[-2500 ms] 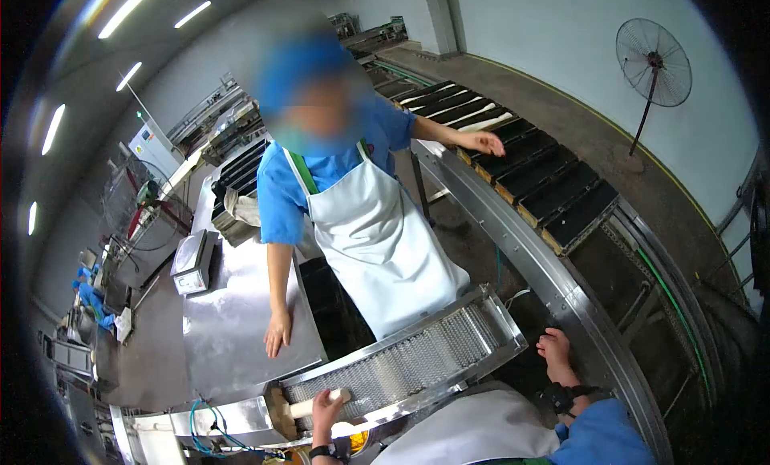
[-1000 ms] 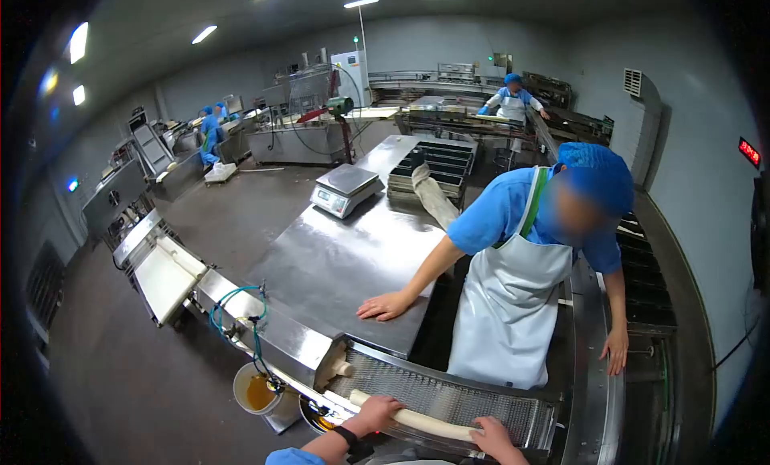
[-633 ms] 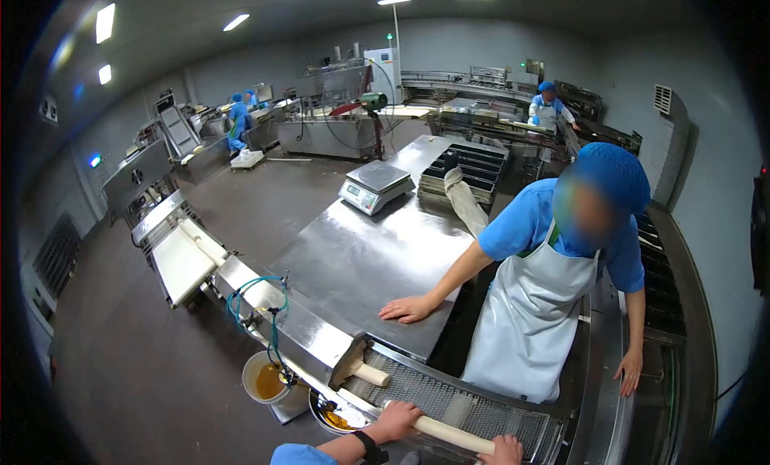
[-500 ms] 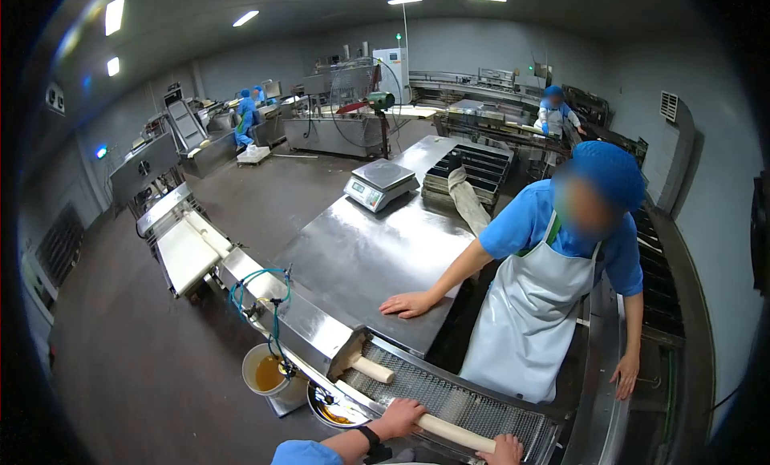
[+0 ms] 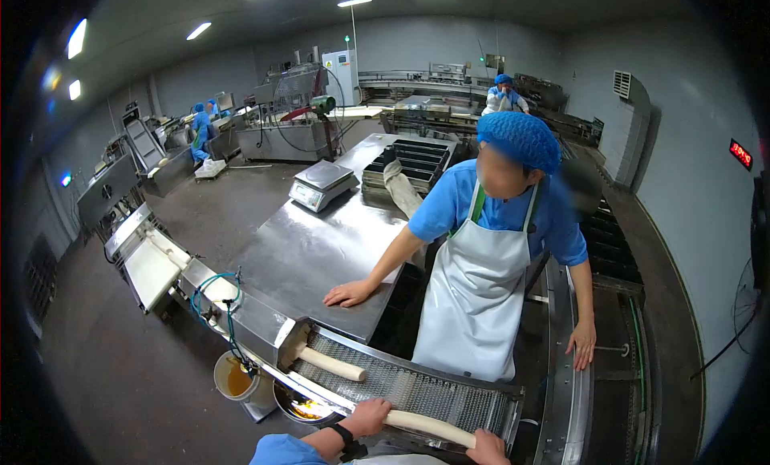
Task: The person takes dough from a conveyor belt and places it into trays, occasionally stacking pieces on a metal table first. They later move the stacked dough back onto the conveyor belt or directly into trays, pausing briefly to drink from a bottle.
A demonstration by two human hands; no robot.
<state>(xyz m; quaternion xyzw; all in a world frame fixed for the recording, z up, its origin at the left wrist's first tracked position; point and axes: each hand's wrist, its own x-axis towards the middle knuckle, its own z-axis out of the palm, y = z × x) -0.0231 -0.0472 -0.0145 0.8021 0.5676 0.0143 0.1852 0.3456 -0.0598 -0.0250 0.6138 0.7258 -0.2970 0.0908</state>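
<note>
A long pale dough roll (image 5: 431, 426) lies along the near edge of the wire mesh conveyor (image 5: 417, 385). My left hand (image 5: 369, 417), with a dark band on its wrist, is closed around the roll's left end. At the other end, the fingers of my right hand (image 5: 488, 447) are wrapped over the dough, close to the bottom of the view. A second dough strip (image 5: 333, 363) rests on the mesh farther off, its far end inside the metal outlet (image 5: 294, 341). No hand touches that strip.
Across the conveyor stands a co-worker in a white apron (image 5: 473, 305), one hand on the steel table (image 5: 305, 256). That table bears a scale (image 5: 322, 184) and black baking pans (image 5: 409, 164). A bucket of yellowish liquid (image 5: 234, 377) and a metal bowl (image 5: 301, 405) sit left of the conveyor.
My view has turned rightward, so the room appears shifted left. The second dough strip reaches farther out of the outlet. Both my hands stay on the near roll. The co-worker's head has turned.
</note>
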